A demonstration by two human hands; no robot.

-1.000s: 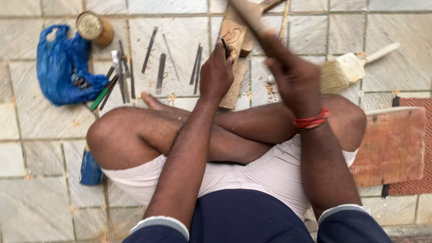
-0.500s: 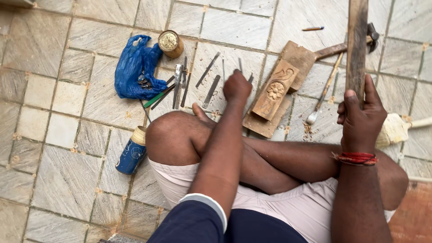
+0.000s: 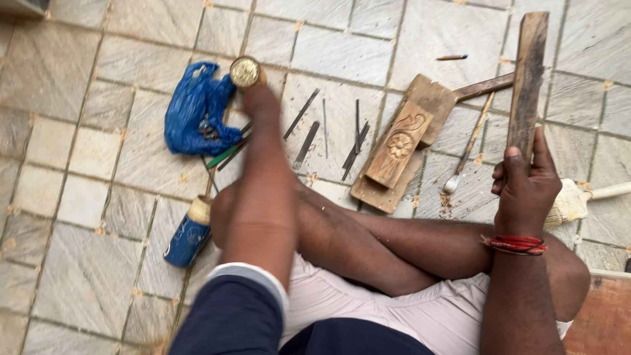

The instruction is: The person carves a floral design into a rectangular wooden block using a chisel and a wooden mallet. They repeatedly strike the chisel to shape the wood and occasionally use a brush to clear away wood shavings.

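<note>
I sit cross-legged on a tiled floor. My left hand (image 3: 258, 98) stretches forward to a small round tin with a gold lid (image 3: 244, 71); its fingers are hidden behind the hand, so whether they grip the tin is unclear. My right hand (image 3: 526, 190) is closed around the lower end of a long dark wooden bar (image 3: 530, 72), which stands up at the right. Between my hands lies a carved wooden block with a flower pattern (image 3: 399, 143) on a wooden board (image 3: 374, 190). Several thin metal chisels (image 3: 328, 135) lie spread on the tiles beside it.
A crumpled blue plastic bag (image 3: 196, 115) lies left of the tin, with more tools at its edge. A blue can (image 3: 187, 233) lies by my left knee. A straw brush (image 3: 578, 200), a slim spoon-like tool (image 3: 468, 148), a pencil (image 3: 452, 58) and a reddish board (image 3: 601, 315) are at the right.
My left hand has moved left from the chisels to the gold-lidded tin. My right hand still holds the wooden bar at the right.
</note>
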